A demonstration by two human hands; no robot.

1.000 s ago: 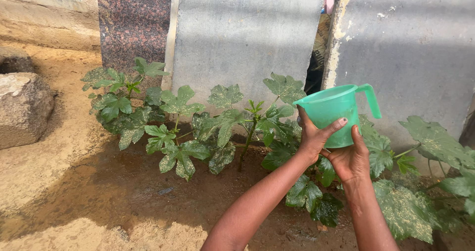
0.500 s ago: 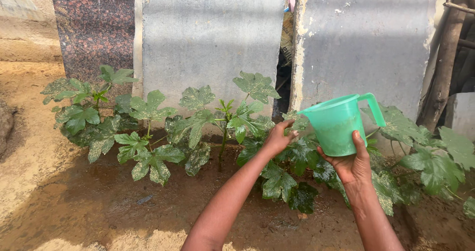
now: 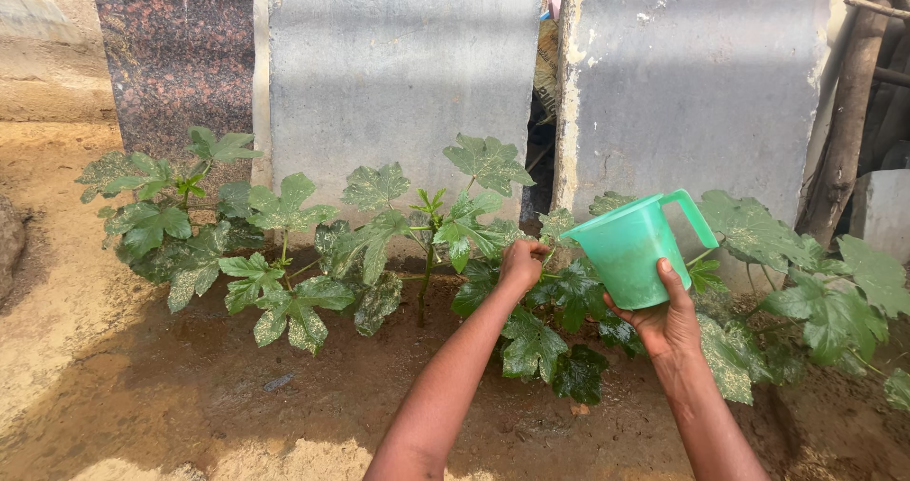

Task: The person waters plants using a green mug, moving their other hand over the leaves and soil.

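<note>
Right hand (image 3: 668, 320) cups the jug (image 3: 630, 252) from below, thumb up its side, spout tipped left, over the plants (image 3: 559, 310) by the wall (image 3: 682, 83). Left hand (image 3: 521, 263) is curled loosely, holding nothing, arm stretched forward over wet soil (image 3: 237, 377), knuckles just beside the leaves.

I see the green plastic jug (image 3: 633, 251) at about three o'clock of the view, lifted above the plants. It is translucent, wider at the rim than at the base, and tipped toward nine o'clock, so its spout points left and its handle juts toward one o'clock. The leafy plants (image 3: 427, 230) stand in a row from nine to three o'clock, with broad lobed leaves speckled pale, rooted in dark wet soil.
</note>
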